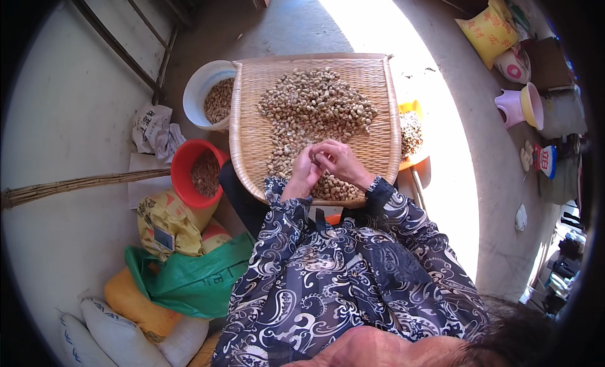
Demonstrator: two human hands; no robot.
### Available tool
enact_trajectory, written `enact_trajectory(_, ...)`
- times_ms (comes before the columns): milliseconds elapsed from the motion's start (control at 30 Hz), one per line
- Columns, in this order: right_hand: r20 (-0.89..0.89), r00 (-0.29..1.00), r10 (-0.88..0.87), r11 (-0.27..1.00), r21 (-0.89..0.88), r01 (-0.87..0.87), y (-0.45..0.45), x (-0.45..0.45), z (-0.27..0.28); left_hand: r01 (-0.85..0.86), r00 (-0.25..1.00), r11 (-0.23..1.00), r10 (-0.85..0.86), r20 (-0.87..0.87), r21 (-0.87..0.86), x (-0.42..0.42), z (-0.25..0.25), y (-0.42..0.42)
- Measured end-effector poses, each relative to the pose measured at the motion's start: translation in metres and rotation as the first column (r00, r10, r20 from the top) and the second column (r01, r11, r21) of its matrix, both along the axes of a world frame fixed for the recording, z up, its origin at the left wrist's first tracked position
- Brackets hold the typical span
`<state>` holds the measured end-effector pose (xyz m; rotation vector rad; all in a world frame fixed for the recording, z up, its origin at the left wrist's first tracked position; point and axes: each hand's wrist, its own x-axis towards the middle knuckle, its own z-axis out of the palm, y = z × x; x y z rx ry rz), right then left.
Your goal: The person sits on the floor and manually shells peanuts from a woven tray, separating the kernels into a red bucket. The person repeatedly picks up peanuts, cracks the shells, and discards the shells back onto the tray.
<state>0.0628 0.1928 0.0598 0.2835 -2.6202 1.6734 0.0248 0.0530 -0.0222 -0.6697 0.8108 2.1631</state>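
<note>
A woven wicker winnowing basket [250, 107] lies across the lap, with a broad heap of what look like unshelled peanuts [321, 97] on it. Above the near part of the basket, my left hand [306, 170] and my right hand [338, 160] meet at the fingertips. Between the fingers is a small dark piece, probably a peanut; which hand grips it is partly hidden. More peanuts, smaller and browner, lie beneath the wrists at the basket's near edge.
Left of the basket stand a white bucket [194, 97] of nuts and a red bucket [178, 175] with reddish-brown bits. An orange container [416, 159] of shells is at the right. Bundled canes [90, 182], a green sack [198, 282] and several full sacks [118, 334] lie left.
</note>
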Motion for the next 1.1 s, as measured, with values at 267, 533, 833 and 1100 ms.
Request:
enact_trajectory(267,-0.186,0.964,-0.19,0.911,0.332,0.244,0.036,-0.063,-0.049,-0.245,0.965,0.967,0.251,-0.075,0.076,-0.019,0.033,-0.058)
enact_trajectory(533,0.034,0.994,-0.105,0.918,0.388,0.083,0.022,-0.056,-0.072,-0.303,0.939,0.951,0.309,-0.151,0.061,-0.032,0.059,-0.091)
enact_trajectory(833,0.156,0.981,-0.116,0.952,0.3,0.065,-0.016,-0.062,-0.076,-0.33,0.933,0.94,0.339,-0.122,0.091,-0.029,0.065,-0.097)
enact_trajectory(1100,-0.045,0.997,0.059,0.93,0.365,-0.039,-0.035,-0.046,-0.059,-0.314,0.932,0.943,0.284,-0.226,-0.111,-0.022,0.069,-0.101)
